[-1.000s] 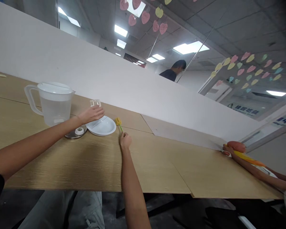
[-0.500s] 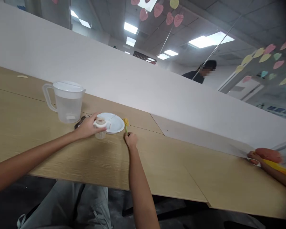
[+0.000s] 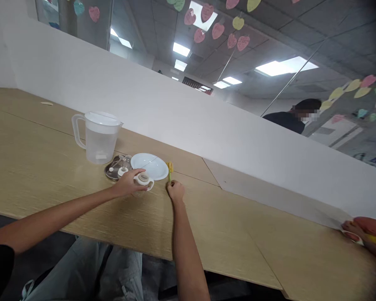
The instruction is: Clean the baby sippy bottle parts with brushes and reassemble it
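My left hand (image 3: pixel 129 183) is wrapped around a small clear bottle with a cream handled collar (image 3: pixel 143 181), resting it on the wooden table (image 3: pixel 65 188) just in front of a white plate (image 3: pixel 150 164). My right hand (image 3: pixel 176 191) is closed on the green handle of a small brush with a yellow head (image 3: pixel 170 169), which lies on the table to the right of the plate. A round metal tray (image 3: pixel 113 171) with small bottle parts and a clear cap sits left of the plate.
A translucent pitcher of water (image 3: pixel 97 136) stands behind the tray. A white partition (image 3: pixel 181 117) runs along the table's far side. Another person's hand (image 3: pixel 352 229) rests at the far right edge beside an orange and yellow object. A person stands beyond the partition.
My left hand has brought the small bottle down from above the plate to the table in front of it. My right hand has stayed on the brush.
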Available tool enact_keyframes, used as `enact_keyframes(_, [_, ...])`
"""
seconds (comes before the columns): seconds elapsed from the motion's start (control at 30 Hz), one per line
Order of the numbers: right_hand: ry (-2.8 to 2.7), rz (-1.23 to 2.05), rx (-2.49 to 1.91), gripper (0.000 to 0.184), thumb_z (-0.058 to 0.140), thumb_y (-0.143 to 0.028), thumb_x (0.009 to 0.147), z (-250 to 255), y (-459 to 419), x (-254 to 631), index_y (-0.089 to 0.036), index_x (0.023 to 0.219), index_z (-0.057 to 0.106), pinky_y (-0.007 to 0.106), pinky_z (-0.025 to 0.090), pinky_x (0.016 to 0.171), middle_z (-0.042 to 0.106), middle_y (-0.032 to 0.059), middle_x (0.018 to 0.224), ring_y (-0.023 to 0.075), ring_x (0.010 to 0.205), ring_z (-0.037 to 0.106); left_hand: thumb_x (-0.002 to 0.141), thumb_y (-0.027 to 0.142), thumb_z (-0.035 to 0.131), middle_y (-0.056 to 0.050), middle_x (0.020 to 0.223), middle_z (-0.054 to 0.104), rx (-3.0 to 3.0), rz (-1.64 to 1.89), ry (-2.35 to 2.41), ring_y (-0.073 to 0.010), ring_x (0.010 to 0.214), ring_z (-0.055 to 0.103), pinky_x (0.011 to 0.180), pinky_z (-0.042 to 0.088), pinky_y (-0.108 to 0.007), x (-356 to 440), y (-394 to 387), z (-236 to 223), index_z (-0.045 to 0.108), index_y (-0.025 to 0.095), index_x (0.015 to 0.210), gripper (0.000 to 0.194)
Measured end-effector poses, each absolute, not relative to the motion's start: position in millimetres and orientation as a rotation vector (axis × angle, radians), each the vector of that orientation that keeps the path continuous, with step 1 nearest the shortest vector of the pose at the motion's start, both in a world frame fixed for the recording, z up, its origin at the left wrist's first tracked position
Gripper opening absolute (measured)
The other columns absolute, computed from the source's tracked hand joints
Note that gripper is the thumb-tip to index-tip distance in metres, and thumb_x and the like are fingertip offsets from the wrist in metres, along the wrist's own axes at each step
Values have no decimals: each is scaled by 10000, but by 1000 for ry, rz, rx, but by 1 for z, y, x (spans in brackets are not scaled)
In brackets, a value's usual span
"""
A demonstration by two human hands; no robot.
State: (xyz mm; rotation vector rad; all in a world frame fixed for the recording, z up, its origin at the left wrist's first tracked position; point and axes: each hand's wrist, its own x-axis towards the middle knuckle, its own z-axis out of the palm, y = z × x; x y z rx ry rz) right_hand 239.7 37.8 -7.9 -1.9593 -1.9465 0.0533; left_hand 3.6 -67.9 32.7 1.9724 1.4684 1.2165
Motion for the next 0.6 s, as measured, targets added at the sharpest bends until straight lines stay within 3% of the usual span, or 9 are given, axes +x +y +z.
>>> enact_keyframes(0.17, [-2006, 57, -1948, 245, 522, -324, 853, -5, 35, 238, -200, 874, 732, 246, 426, 657, 744, 78, 881, 219, 877, 685, 797, 596, 605, -121, 1334, 573, 2301, 1328, 1490, -292, 1238, 515, 1054, 374, -423, -10, -61, 33, 526, 194, 1312, 658])
enact_keyframes(0.3, [-2060, 65, -1939, 224, 540, -317, 812, -3, 33, 237, -204, 820, 733, 253, 422, 647, 745, 88, 875, 231, 863, 686, 926, 513, 429, -99, 1210, 640, 2290, 1457, 1741, -269, 1147, 550, 977, 388, -424, -45, -49, 27, 605, 197, 1178, 442])
enact_keyframes(0.4, [-2090, 54, -1933, 225, 552, -335, 797, -3, 33, 237, -208, 817, 737, 254, 420, 647, 745, 91, 882, 234, 860, 685, 937, 461, 406, -102, 1116, 684, 2335, 1322, 1984, -288, 1080, 572, 923, 376, -445, -68, -39, 15, 666, 202, 1070, 390])
enact_keyframes(0.6, [-2175, 21, -1886, 293, 522, -400, 863, -1, 29, 236, -213, 813, 741, 247, 414, 649, 746, 76, 873, 217, 855, 684, 928, 408, 422, -115, 1138, 695, 2442, 1180, 2081, -297, 1091, 576, 927, 344, -455, -83, -31, -3, 669, 204, 1125, 376])
